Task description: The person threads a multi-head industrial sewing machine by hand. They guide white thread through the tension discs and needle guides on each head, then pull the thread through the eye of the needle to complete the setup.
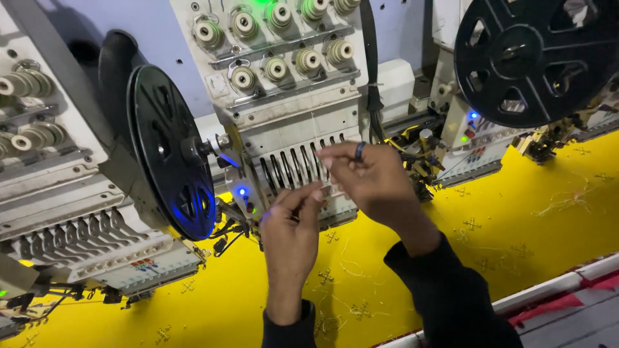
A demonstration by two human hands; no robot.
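at the far left stands one embroidery head point(58, 193) of a multi-head machine, its row of take-up levers slanting down toward the yellow fabric point(516, 212) stretched flat under all the heads so the needles can reach it. just right of it a black sequin reel point(169, 169) sits edge-on on its spindle, lit blue at the bottom by a small lamp.

next comes the middle embroidery head point(290, 116), with round thread tension knobs point(277, 38) in two rows above and a slotted front plate point(293, 164) below. both hands are raised to that plate, presumably because the thread path runs through its slots. the left hand point(290, 222) comes up from below, its fingers point(308, 194) drawn narrowly together at the tips as if pinching something fine; a thread there is too thin to make out. the right hand point(371, 177), wearing a dark ring point(360, 150), reaches in from the right just beside it, forefinger and thumb also nearly closed in front of the slots. whether either pinch really holds a thread i cannot tell.

further right a second black reel point(538, 55) hangs over another head, and small embroidered motifs and loose threads dot the fabric. a white and red frame edge point(567, 290) runs along the lower right.
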